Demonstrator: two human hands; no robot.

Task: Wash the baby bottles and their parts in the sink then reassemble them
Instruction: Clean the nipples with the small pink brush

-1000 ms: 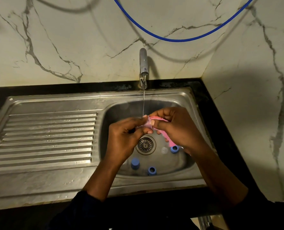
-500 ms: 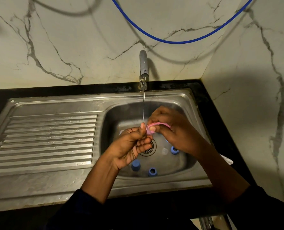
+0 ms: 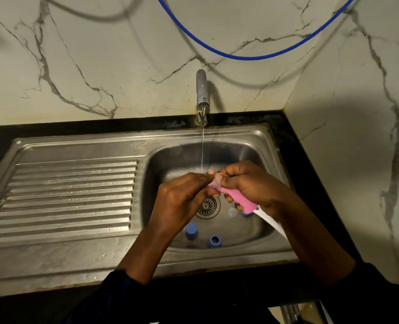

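The small translucent part [image 3: 214, 182] is largely covered by fingertips, so its shape cannot be made out; only a pale, pinkish-clear edge is seen. It is pinched by the curled fingers of the left hand [image 3: 182, 202], above the drain [image 3: 207, 206] and right where the thin water stream [image 3: 202, 148] from the tap [image 3: 202, 90] ends. The right hand [image 3: 252, 181] is closed around a pink sponge brush [image 3: 241, 199], whose head touches the part. The brush's white handle [image 3: 270, 222] is partly hidden under the right wrist. Whether the right fingertips also pinch the part cannot be told.

On the floor of the sink [image 3: 170, 164], three blue pieces are seen. A blue cap [image 3: 191, 231] stands upright near the front wall, with a blue ring [image 3: 214, 240] just beside it. A third blue piece [image 3: 247, 215] is mostly hidden behind the brush. A clear piece [image 3: 232, 212] beside the drain is blurred and hard to read. No bottle bodies can be made out.

The ribbed drainboard [image 3: 72, 190] lies to the left, bordered by the black table [image 3: 77, 129]. A blue hose [image 3: 240, 57], cut off at the top, hangs across the marble wall [image 3: 123, 54].
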